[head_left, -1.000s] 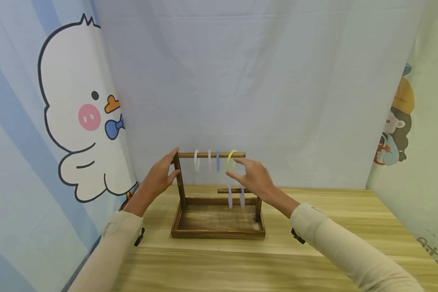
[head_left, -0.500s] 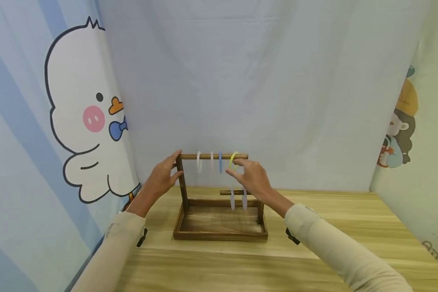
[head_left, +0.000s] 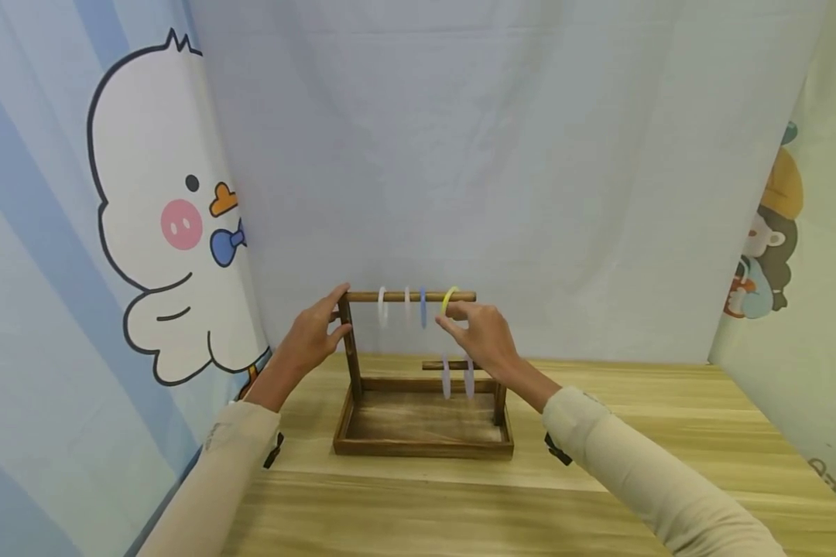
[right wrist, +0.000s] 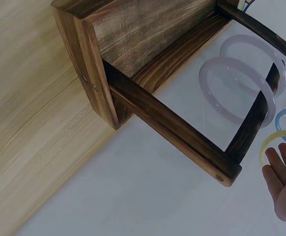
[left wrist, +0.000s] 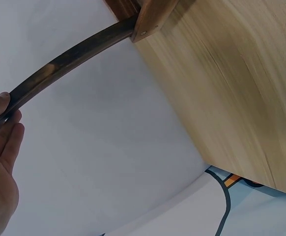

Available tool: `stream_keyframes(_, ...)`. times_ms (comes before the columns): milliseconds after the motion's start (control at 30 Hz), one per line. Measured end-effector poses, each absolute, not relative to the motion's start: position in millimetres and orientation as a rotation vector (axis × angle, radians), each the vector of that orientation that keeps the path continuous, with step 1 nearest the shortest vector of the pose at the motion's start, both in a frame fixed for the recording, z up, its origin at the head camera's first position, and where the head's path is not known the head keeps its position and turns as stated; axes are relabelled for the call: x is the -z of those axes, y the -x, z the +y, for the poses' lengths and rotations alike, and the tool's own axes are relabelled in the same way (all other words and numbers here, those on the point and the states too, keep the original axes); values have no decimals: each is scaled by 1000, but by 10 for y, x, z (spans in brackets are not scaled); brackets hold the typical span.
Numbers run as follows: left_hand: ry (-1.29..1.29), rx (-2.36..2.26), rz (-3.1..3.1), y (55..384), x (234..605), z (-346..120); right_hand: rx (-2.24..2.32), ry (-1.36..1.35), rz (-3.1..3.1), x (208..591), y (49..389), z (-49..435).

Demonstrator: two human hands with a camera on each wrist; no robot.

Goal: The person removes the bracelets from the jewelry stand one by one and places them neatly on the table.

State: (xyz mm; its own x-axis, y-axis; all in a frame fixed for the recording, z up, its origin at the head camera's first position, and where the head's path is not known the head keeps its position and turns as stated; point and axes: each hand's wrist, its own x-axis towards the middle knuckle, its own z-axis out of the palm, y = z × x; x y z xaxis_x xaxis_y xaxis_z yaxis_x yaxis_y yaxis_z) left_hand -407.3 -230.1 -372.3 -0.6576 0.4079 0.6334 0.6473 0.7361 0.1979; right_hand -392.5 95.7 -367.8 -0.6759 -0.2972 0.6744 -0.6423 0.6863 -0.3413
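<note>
A dark wooden bracelet stand (head_left: 423,448) has a tray base, an upper bar (head_left: 362,297) and a shorter lower bar (head_left: 432,366). My left hand (head_left: 312,336) holds the top of its left post (left wrist: 59,66), thumb on one side and fingers on the other. Near the upper bar's free right end, my right hand (head_left: 486,336) pinches a yellow bangle (head_left: 449,298) that hangs there; the hand covers its lower part. Left of it on the same bar hang a blue bangle (head_left: 423,309) and two whitish ones. Two lilac bangles (right wrist: 237,91) hang from the lower bar.
The stand rests on a light wood-grain table (head_left: 418,510). A pale grey curtain (head_left: 529,170) hangs close behind it. Printed cloth panels flank the table, a white cartoon bird (head_left: 153,178) on the left one. Part of the lower bar is behind my right hand.
The right thumb and fingers have come closer together at the yellow bangle, which now shows more edge-on. My left hand stays on the post. The head view has shifted slightly.
</note>
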Motion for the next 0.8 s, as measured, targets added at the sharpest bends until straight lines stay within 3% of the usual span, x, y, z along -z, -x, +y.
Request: stream_keyframes(800,756,637,-2409,4069,3698,-2264,-971,-733,-2276,3654,3870,1215)
